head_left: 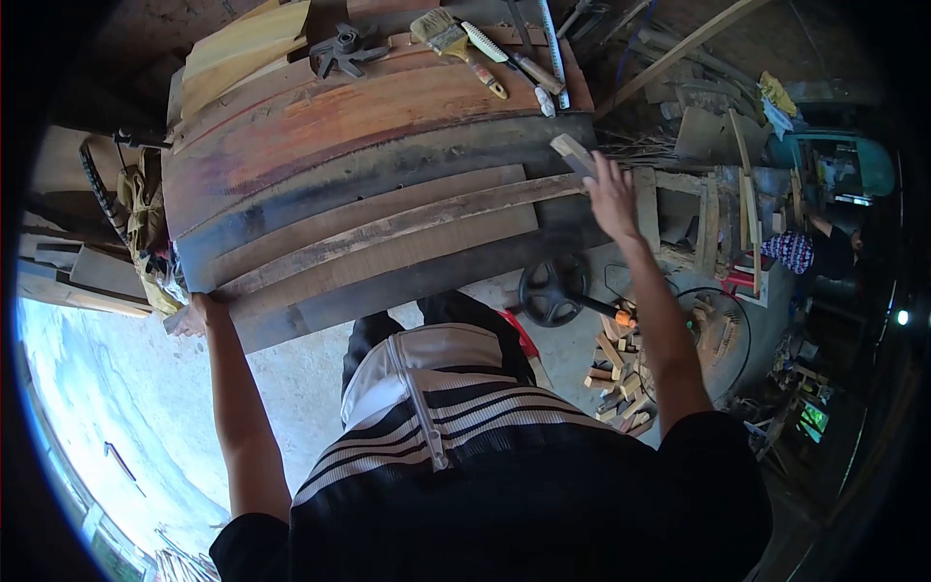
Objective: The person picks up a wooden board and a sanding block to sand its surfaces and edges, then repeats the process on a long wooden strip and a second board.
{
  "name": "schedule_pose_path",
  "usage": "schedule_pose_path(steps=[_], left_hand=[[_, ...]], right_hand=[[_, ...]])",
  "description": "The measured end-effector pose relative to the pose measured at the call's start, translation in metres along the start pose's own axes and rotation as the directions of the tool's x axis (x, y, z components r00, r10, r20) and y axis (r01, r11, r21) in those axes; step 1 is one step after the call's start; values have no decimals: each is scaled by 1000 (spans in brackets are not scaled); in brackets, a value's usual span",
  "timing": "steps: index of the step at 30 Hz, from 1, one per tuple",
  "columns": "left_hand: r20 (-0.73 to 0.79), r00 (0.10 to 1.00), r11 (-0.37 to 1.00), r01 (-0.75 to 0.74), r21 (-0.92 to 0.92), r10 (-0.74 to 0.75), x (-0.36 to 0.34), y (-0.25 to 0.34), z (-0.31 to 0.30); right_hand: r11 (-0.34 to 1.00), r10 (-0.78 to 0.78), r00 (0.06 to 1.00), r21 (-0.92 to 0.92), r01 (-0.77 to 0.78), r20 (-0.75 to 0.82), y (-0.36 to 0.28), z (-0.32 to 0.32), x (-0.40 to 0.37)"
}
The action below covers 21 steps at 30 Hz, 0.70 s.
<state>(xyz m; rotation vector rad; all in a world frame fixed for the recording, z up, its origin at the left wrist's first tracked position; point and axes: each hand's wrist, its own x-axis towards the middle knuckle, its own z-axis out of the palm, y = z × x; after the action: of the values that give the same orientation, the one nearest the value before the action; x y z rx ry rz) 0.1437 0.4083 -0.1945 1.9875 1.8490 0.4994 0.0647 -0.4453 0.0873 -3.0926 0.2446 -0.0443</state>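
Note:
A long, narrow, rough wooden strip (407,219) lies across the workbench, over a flat brown board (485,230). At the bench's near left corner, my left hand (199,312) is closed around the strip's left end; the fingers are partly hidden. Over the strip's right part, my right hand (613,199) holds a short piece of wood (572,153) with a pale end. Its fingers are bent over that piece, which points up and left.
On the bench's (320,136) far side lie a paintbrush (441,34), a white-handled tool (485,43), a metal ruler (555,53) and a dark star-shaped handle (347,50). A black wheel (554,291) and wood offcuts (621,373) are below right. Another person (819,250) is far right.

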Motion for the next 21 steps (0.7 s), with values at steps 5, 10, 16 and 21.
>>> schedule_pose_path(steps=[5,10,16,21], left_hand=[[8,1000,999,9,44,-9,12,-11,3],[-24,1000,995,2,96,0,9,-6,3],[6,1000,982,29,184,-30,-28,24,-19],[-3,1000,973,14,232,-14,-33,30,-21]], right_hand=[[918,-385,922,91,387,-34,-94,-9,-28],[997,67,997,39,-66,-31,4,1,4],[971,-220,974,84,225,-62,-73,-3,-26],[959,279,957,-22,-282,-80,10,9,7]])
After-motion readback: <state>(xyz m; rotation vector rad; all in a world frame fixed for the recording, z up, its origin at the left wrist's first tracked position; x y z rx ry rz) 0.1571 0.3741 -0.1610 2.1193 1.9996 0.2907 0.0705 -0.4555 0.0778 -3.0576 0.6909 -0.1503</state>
